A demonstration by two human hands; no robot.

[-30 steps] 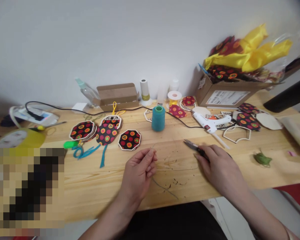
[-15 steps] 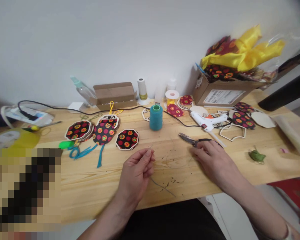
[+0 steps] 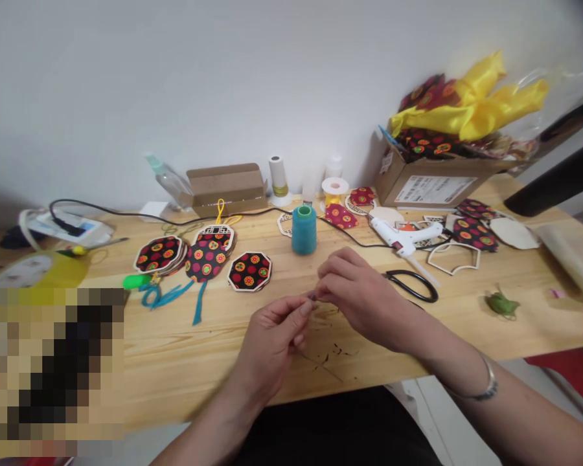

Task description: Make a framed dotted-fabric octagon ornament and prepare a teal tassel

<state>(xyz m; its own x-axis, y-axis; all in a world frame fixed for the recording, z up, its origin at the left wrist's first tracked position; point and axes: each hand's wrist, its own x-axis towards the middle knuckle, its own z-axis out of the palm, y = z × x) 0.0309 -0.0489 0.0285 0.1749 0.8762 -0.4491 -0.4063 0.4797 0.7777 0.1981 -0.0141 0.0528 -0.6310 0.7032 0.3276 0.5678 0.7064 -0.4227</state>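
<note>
My left hand and my right hand meet fingertip to fingertip over the middle of the wooden table. Both pinch a thin teal thread between them; a loose length of it trails on the wood below. Black scissors lie flat just right of my right hand. A teal thread spool stands upright behind the hands. An octagonal patterned fabric piece lies to the left of the hands.
Several patterned ornaments with teal tassels lie left. A white glue gun with its black cord, wooden cutouts, a cardboard box holding yellow fabric, a small open carton, and a green scrap surround the spot.
My right hand let go of the scissors, which now lie on the table, and moved left to join my left hand on the thread.
</note>
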